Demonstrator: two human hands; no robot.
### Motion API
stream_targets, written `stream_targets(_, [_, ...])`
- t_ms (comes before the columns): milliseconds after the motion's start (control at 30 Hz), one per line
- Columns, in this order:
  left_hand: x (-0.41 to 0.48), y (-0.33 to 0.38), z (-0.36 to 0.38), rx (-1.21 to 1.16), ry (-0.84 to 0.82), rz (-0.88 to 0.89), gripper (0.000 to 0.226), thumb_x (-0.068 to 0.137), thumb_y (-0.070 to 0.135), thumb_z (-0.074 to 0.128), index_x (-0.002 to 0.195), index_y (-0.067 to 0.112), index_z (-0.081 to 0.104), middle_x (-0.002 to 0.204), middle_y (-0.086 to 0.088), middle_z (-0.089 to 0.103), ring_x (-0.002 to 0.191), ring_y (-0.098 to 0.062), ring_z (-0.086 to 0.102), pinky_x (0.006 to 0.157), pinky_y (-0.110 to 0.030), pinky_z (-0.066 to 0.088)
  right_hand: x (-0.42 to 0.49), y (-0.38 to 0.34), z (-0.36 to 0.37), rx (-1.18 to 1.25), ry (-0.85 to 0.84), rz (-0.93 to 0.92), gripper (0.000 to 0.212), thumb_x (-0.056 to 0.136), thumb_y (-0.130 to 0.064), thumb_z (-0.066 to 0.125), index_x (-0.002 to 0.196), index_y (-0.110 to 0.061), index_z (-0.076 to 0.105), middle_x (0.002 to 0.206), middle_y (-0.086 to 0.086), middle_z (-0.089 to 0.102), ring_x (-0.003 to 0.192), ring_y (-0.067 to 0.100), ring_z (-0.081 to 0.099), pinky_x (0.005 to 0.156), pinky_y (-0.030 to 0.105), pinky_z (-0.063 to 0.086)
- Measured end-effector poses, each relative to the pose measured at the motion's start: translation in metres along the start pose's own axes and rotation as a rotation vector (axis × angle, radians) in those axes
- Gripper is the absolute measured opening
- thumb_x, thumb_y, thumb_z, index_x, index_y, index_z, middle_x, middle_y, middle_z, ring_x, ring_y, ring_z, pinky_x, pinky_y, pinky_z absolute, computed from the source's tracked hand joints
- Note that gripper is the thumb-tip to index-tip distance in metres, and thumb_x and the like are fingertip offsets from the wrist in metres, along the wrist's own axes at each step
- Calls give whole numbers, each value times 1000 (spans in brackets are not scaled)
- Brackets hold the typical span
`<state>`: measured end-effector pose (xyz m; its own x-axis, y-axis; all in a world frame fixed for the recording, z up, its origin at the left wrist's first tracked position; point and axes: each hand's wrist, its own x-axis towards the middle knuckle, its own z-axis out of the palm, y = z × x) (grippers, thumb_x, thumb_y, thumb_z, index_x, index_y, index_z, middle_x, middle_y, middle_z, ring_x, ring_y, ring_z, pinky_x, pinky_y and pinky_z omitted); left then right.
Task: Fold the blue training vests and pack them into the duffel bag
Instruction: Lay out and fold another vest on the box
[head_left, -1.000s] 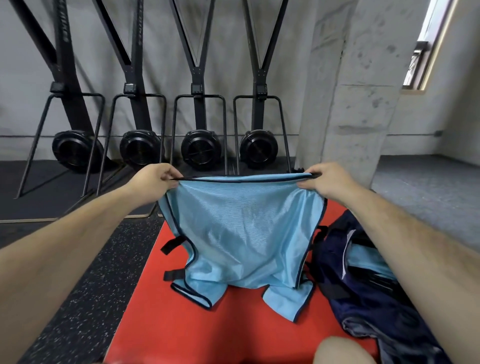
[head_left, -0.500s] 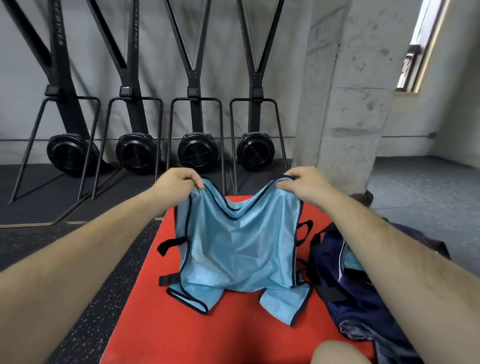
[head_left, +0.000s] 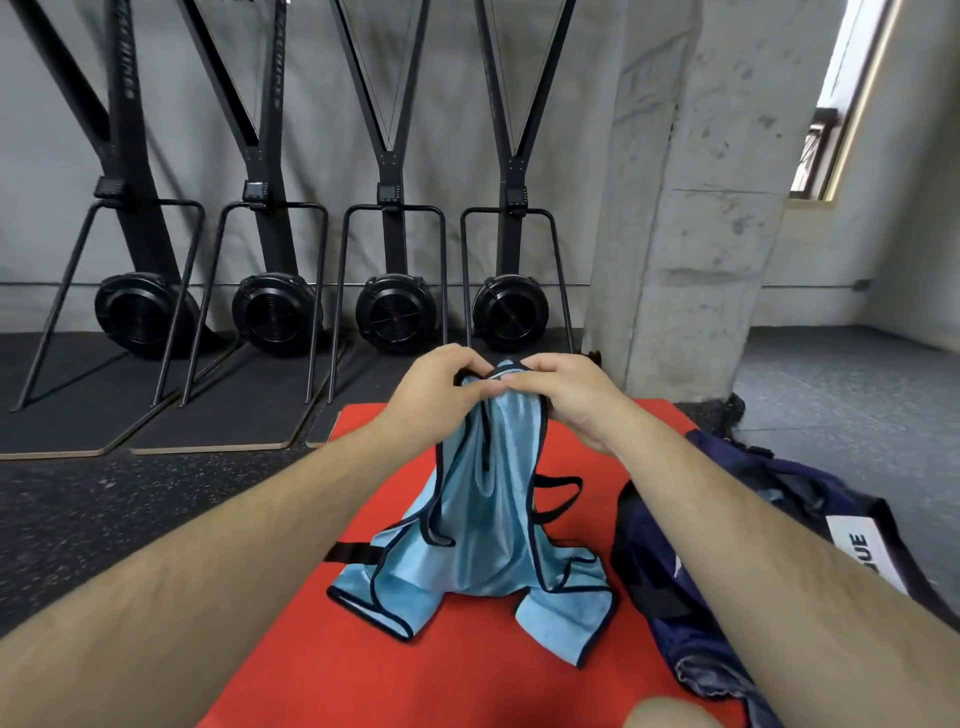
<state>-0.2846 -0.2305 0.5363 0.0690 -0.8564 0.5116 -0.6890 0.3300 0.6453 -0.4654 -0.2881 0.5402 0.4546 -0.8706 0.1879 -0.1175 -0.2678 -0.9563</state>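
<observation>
Grey concrete walls close off a gym room, and against the back wall stand four black upright fan-wheel machines (head_left: 395, 312), each on its own dark base board. One rough concrete pillar (head_left: 685, 260) rises to their right, with one window (head_left: 831, 104) past it. On the speckled black floor lies one red mat (head_left: 415, 675). One light blue training vest (head_left: 488, 530) with dark piping hangs above the mat, its lower flaps and black side straps spread on the red surface. Both hands meet at its top edge. The left hand (head_left: 436, 389) grips the bunched fabric with curled fingers, and the right hand (head_left: 566, 395) pinches the same edge, the fingertips of the two touching. One navy duffel bag (head_left: 644, 597) sits on the mat's right side, just beside the vest. The right forearm crosses over the bag and hides much of its opening, so its contents cannot be made out. One knee (head_left: 670, 714) shows at the bottom edge.
</observation>
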Motion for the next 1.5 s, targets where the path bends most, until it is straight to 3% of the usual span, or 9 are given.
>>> stream_targets(200, [3,-1,-7,60,-8,-41,7,88,24,74,91,18,72,90,8,62,78,1,53,65,-8,36,-4,-5,-2,-254,45,-87,21,80,-28,84,82,-10,73,65,-7,64,58,0,55,60,15,43])
stream_targets(367, [3,0,-7,68,-13,-49,9,88,25,73,94,19,72,93,9,64,81,1,55,68,-10,36,-4,-10,-5,-423,140,-192,47,72,-38,88,65,-19,46,64,-8,40,54,4,33,49,17,28])
stream_targets(567, [4,-4,-16,137,-87,-24,17,86,18,76,102,21,71,103,12,63,97,-3,57,86,-13,42,0,-4,-16,-451,173,-226,27,79,-13,80,84,-28,58,79,-2,66,68,12,57,71,37,52])
stream_targets(667, [5,-19,-37,192,-63,9,24,92,7,66,113,17,68,100,13,61,101,-6,56,84,-2,37,0,-6,-33,-541,228,-233,34,85,-10,73,106,-35,63,86,-8,65,73,7,59,71,17,48])
stream_targets(800, [5,-53,-84,313,62,-64,32,94,3,62,123,14,64,118,-4,64,113,-20,58,101,-27,42,3,-4,-63,-648,342,-209,30,91,-13,68,119,-22,69,113,-9,65,104,5,58,87,9,37])
stream_targets(900, [0,-70,-115,451,83,-88,26,93,0,59,117,8,67,114,-10,64,112,-27,58,98,-31,42,4,-6,-76,-760,380,-224,28,91,-14,69,118,-18,71,111,2,63,105,18,60,92,23,39])
stream_targets(1133, [-1,-50,-138,499,131,-80,38,87,-10,43,109,6,70,110,-9,66,104,-25,57,84,-27,40,14,-32,-64,-952,356,-252,6,90,-9,67,91,-14,70,96,1,52,89,21,54,75,27,35])
stream_targets(1367, [4,-46,-155,477,115,-93,55,80,-15,36,112,15,68,110,-1,66,101,-18,58,82,-26,46,16,-53,-63,-786,343,-248,18,91,-6,67,96,-22,72,97,-5,68,85,10,61,62,11,36])
stream_targets(1500, [9,-38,-149,471,95,-109,51,81,-14,34,109,15,65,105,1,59,92,-19,54,64,-23,43,17,-61,-60,-896,306,-243,29,94,-2,48,93,-25,66,102,-2,64,90,17,56,68,25,39])
